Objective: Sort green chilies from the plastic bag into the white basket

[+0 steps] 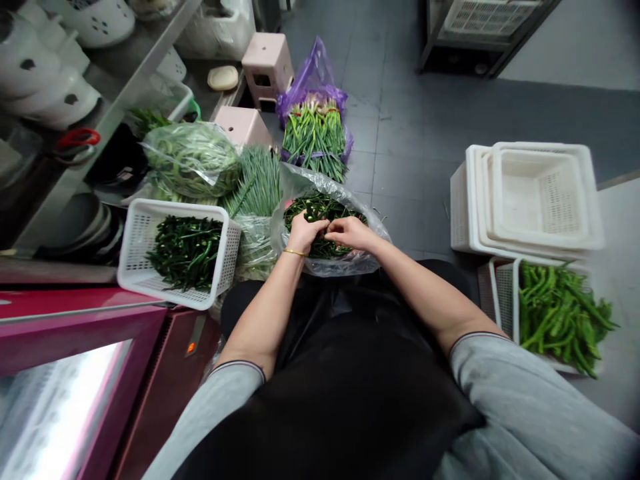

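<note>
A clear plastic bag (pixel 345 267) stands rolled open in front of me, full of thin dark green chili peppers (pixel 327 250). My left hand (pixel 305 235), with a gold bracelet at the wrist, is closed over the bag around some of the chilies. Close beside it, my right hand (pixel 349 233) is in a pinch, its fingertips near the left thumb. What sits between those fingertips is too small to tell. To the left of the bag, a white plastic basket (pixel 131 233) holds a heap of dark green chilies (pixel 187 253).
Green onions (pixel 257 180) and bagged greens (pixel 193 157) lie beyond the basket. Garlic shoots (pixel 315 137) fill a purple bag (pixel 313 70). At right, stacked white baskets (pixel 543 193) stand by light green peppers (pixel 560 310). Pink stools (pixel 267 60), a shelf and a fridge (pixel 80 393) flank the left.
</note>
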The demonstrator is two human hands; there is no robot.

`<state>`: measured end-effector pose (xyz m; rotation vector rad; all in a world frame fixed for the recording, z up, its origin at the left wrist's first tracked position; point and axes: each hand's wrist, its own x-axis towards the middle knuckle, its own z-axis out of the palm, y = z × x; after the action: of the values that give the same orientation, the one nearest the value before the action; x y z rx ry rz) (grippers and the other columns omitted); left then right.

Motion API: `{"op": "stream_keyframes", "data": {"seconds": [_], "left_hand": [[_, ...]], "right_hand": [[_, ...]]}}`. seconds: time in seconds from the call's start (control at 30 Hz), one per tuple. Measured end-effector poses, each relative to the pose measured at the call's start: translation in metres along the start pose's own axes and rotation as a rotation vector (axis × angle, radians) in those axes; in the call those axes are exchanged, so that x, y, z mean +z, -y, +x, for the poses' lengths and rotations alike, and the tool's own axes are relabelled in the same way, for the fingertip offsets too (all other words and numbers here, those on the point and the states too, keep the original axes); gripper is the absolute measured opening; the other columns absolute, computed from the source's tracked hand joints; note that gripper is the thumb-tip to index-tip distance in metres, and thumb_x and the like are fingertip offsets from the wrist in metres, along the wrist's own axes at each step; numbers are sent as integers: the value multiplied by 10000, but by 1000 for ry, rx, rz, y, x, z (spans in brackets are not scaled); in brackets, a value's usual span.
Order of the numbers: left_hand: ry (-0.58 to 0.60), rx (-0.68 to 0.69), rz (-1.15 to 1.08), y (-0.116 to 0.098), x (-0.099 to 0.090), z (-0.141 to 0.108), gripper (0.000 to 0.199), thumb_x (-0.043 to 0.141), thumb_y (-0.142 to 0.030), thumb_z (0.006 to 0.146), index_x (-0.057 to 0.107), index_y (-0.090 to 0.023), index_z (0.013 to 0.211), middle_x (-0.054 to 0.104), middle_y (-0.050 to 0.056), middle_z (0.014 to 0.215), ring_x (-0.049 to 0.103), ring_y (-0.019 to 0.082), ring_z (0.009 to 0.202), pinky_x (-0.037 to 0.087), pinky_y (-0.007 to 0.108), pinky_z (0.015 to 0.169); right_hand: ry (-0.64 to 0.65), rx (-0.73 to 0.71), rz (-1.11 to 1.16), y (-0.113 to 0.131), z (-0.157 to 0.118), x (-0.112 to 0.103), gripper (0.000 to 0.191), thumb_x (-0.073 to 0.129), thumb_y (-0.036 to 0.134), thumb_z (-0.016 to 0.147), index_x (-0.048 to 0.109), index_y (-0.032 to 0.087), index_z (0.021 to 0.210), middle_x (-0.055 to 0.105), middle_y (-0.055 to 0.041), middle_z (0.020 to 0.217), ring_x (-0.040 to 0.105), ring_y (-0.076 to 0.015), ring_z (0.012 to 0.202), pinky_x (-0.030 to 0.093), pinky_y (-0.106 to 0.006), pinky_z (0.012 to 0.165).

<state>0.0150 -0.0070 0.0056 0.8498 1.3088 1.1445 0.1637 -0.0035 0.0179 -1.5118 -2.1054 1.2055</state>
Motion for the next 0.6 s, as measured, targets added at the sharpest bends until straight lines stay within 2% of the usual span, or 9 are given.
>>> {"op": "stream_keyframes", "data": {"seconds": [0.1, 0.17, 0.23, 0.3, 0.37, 0.4, 0.47, 0.53, 0.6], "left_hand": [[217, -65, -36, -13, -9, -3, 228, 747, -186, 522, 560, -133, 640, 584, -21, 553, 485, 82, 427, 382, 218, 415], [295, -87, -29, -20, -14, -7, 201, 731, -153, 509, 565, -126, 619, 591, -9, 544, 488, 86, 415, 391, 223, 404], [301, -128, -39, -22, -14, -11, 182, 713, -132, 507, 569, -123, 619, 590, -6, 531, 481, 84, 402, 396, 222, 396], [250, -209, -95, -21, -9, -14, 165, 693, -127, 523, 575, -121, 639, 583, -5, 518, 471, 80, 395, 402, 220, 392], [201, -287, -161, -20, -4, -17, 168, 686, -126, 537, 576, -117, 663, 588, 1, 529, 470, 75, 402, 411, 217, 396], [186, -303, -186, -19, -4, -18, 180, 696, -129, 540, 573, -115, 670, 591, 5, 539, 477, 75, 412, 417, 216, 402], [184, -284, -222, -20, -7, -18, 225, 739, -151, 542, 570, -116, 687, 588, 3, 554, 493, 79, 436, 422, 213, 414], [196, -254, -248, -21, -15, -17, 287, 784, -185, 531, 588, -116, 730, 562, -15, 545, 493, 80, 448, 416, 212, 419], [216, -253, -246, -20, -22, -15, 335, 806, -197, 510, 615, -113, 772, 534, -32, 533, 481, 81, 450, 412, 219, 426]], "right_hand": [[118, 50, 385, -1, 4, -3, 574, 317, 639, 910, 579, 169, 711, 470, 40, 468, 425, -92, 401, 377, -219, 462], [112, 37, 371, 3, 9, -2, 622, 243, 639, 928, 558, 169, 669, 480, 27, 471, 384, -86, 384, 353, -221, 449], [50, -37, 144, 10, 12, -2, 580, 272, 554, 957, 589, 153, 683, 595, -34, 585, 485, -105, 474, 378, -226, 510], [-79, -91, -199, 16, 13, -5, 503, 301, 451, 973, 646, 129, 798, 681, -104, 779, 605, -160, 677, 407, -244, 614], [-196, -75, -496, 14, 10, -9, 464, 295, 400, 982, 659, 113, 966, 691, -159, 959, 635, -221, 867, 418, -276, 700], [-213, -49, -591, 9, 8, -10, 457, 297, 396, 984, 650, 111, 1032, 681, -178, 1022, 634, -241, 917, 422, -293, 725], [-111, 2, -671, -7, 1, -8, 406, 392, 410, 960, 649, 115, 1071, 673, -191, 1056, 637, -255, 942, 437, -319, 757], [48, 47, -681, -26, -6, 1, 305, 561, 373, 888, 681, 105, 969, 695, -185, 958, 647, -252, 910, 451, -338, 784], [153, 82, -690, -40, -11, 12, 181, 643, 269, 827, 700, 97, 835, 706, -172, 828, 657, -250, 873, 459, -355, 806]]}}
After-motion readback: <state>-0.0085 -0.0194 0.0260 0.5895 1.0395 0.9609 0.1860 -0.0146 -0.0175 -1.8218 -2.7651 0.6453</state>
